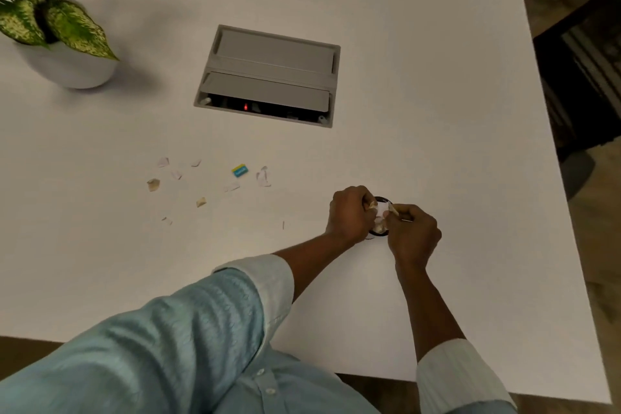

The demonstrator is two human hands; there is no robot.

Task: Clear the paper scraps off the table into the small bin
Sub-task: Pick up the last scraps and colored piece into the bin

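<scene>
Both hands meet over a small dark round bin (pixel 382 201) on the white table (pixel 437 111). My left hand (pixel 351 213) is curled around paper scraps on the bin's left side. My right hand (pixel 415 233) pinches a tan and white scrap (pixel 386 209) right above the opening, and the hands hide most of the bin. Loose scraps lie to the left: a brown piece (pixel 153 184), a tan piece (pixel 201 202), a white curled piece (pixel 263 175), a pale piece (pixel 163 162), and a blue-and-yellow wrapper (pixel 240 170).
A grey recessed cable box (pixel 268 74) with a red light sits in the table's middle. A potted plant in a white pot (pixel 67 67) stands at the far left. The table's right edge drops to a wooden floor and dark furniture (pixel 588 84).
</scene>
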